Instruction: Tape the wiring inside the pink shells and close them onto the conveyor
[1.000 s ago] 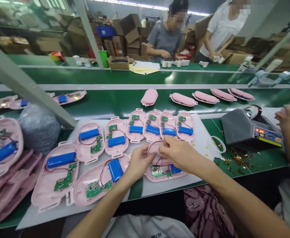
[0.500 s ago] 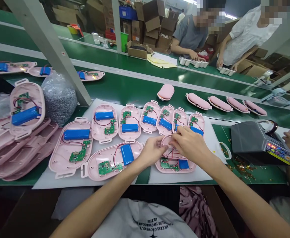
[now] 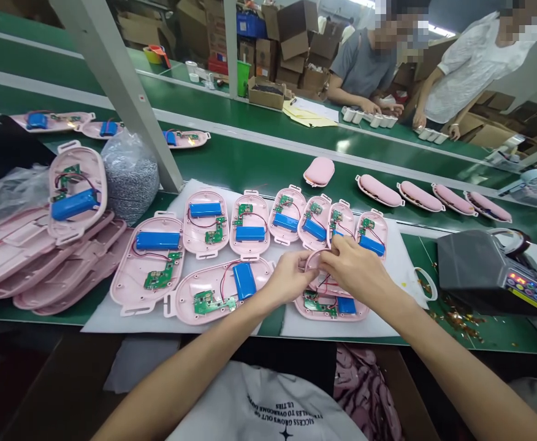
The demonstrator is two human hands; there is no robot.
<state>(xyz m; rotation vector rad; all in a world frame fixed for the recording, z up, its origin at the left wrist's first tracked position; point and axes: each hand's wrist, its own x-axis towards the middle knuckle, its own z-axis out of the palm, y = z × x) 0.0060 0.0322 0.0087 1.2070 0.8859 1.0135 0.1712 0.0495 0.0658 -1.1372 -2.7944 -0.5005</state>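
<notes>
Both my hands hold a pink plastic shell (image 3: 313, 261) above the front of the bench. My left hand (image 3: 290, 277) grips its left rim between thumb and fingers. Bent fingers of my right hand (image 3: 352, 264) pinch its upper right side; a dark wire shows just below them. Directly beneath lies an open pink casing (image 3: 359, 313) with a green circuit board (image 3: 314, 302) and a blue battery (image 3: 346, 305), partly covered by the held shell. To the left, another open casing (image 3: 182, 300) carries a blue battery (image 3: 244, 281) and a green board joined by thin wires.
Several open casings (image 3: 206, 242) lie on white foam sheets (image 3: 98, 321). Stacked shells (image 3: 79, 269) stand left, beside a bag (image 3: 130, 177) and a slanted post (image 3: 125, 92). A grey tape dispenser (image 3: 471, 263) is right. Closed pink casings (image 3: 319, 171) line the bench; two people work opposite.
The view has swung slightly left, so the bench appears further right. My hands keep their hold on the pink shell with little change. A nearby person's hand at the right edge shows less.
</notes>
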